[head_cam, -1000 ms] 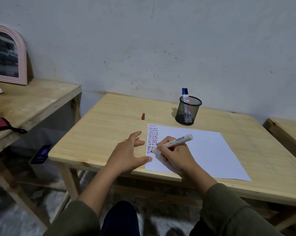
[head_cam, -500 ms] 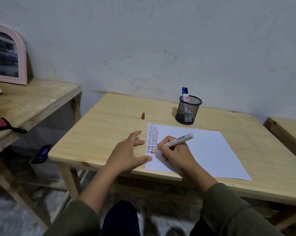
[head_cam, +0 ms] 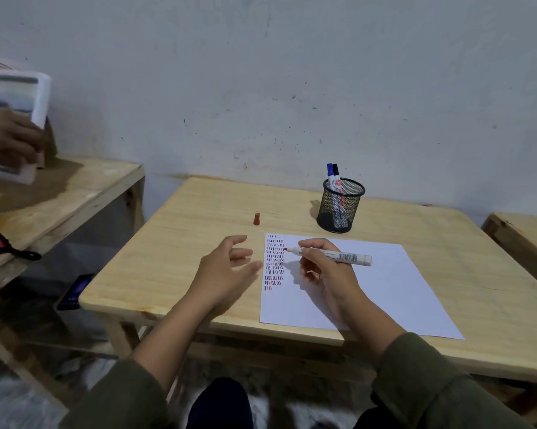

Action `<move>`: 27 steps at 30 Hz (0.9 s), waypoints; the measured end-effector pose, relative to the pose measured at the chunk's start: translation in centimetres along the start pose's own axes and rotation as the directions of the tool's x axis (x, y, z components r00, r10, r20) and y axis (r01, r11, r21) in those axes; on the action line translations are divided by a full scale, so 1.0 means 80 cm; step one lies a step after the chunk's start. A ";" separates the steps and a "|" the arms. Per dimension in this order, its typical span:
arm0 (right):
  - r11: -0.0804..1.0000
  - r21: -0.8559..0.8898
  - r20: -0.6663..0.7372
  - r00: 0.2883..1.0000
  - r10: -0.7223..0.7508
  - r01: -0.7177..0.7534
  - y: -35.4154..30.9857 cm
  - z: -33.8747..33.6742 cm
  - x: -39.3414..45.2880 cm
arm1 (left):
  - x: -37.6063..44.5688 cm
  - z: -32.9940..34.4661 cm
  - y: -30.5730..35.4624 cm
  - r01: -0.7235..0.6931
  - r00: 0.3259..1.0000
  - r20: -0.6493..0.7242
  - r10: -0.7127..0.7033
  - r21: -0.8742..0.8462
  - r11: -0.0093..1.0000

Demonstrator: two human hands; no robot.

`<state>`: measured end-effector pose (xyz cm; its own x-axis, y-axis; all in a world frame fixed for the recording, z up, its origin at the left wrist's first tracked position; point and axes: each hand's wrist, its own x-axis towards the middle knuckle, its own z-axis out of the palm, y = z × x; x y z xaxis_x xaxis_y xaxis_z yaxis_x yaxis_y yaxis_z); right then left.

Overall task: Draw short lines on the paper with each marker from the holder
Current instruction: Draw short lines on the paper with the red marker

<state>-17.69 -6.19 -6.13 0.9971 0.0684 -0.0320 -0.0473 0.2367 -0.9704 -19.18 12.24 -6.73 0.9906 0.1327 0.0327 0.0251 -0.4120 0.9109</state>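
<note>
Fingers [head_cam: 318, 252] of the right hand [head_cam: 326, 274] are closed round a red marker [head_cam: 332, 254], held nearly level with its uncapped tip at the right edge of the block of dashes [head_cam: 274, 263]; whether the tip touches the paper [head_cam: 384, 289] cannot be told from this angle. Left hand [head_cam: 224, 270] is noted loosely spread and holding nothing, just left of the sheet on the bench [head_cam: 180, 249]. The step is judged to be capping: the red cap [head_cam: 256, 218] stands on the bench beyond the left hand, well apart from the marker. It should be picked up by the left hand and pressed straight onto the tip, with the tip kept clear of the sheet so no stray mark is made. The marker is a slim white barrel with printed labelling and a short red nib. Blue and black markers [head_cam: 333, 178] stand upright in the mesh holder [head_cam: 341, 205] behind the paper.
</note>
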 end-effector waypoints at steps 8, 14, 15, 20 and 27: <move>0.999 -0.013 -0.034 0.999 -0.031 0.031 -0.018 -0.002 0.044 | 0.099 0.021 0.034 -0.082 0.990 -0.113 0.084 0.021 0.996; 0.998 -0.011 -0.036 0.998 -0.056 0.056 -0.033 -0.006 0.068 | 0.148 0.035 0.016 -0.078 0.996 -0.020 0.086 0.277 0.958; 0.998 -0.011 -0.038 0.998 -0.055 0.055 -0.034 -0.007 0.071 | 0.153 0.037 0.013 -0.077 0.996 -0.023 0.089 0.305 0.949; 0.999 -0.008 -0.048 0.998 -0.039 0.039 -0.034 -0.008 0.084 | 0.170 0.050 0.008 -0.039 0.996 -0.072 0.059 0.245 0.969; 1.000 -0.010 -0.085 0.996 -0.022 0.021 -0.035 -0.007 0.091 | 0.164 0.055 0.018 -0.008 0.993 -0.113 -0.019 -0.231 0.973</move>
<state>-10.29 -6.88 -3.73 0.9993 -0.0193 -0.0305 -0.0253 0.2283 -0.9733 -5.54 9.39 -6.83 0.9686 0.2410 0.0617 -0.0144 -0.1933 0.9810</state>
